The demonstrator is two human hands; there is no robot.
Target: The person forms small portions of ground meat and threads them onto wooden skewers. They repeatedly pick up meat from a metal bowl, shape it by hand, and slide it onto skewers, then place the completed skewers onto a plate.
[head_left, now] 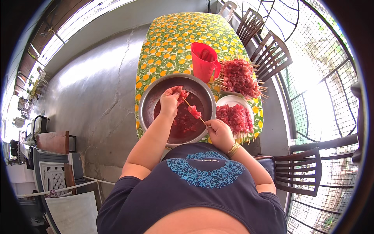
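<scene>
Over a wide metal bowl of raw red meat and dark liquid, both hands work on a bamboo skewer. My left hand is closed with its fingers around a piece of raw meat at the skewer's far end. Lower on the stick sits another meat chunk. My right hand pinches the skewer's near end at the bowl's right rim. Right of the bowl, a white plate holds a heap of filled meat skewers. A larger pile of meat skewers lies beyond it.
A red plastic pitcher stands just behind the bowl on the fruit-patterned tablecloth. Dark slatted chairs line the table's right side, with another chair near my right elbow. A metal grille is at the right.
</scene>
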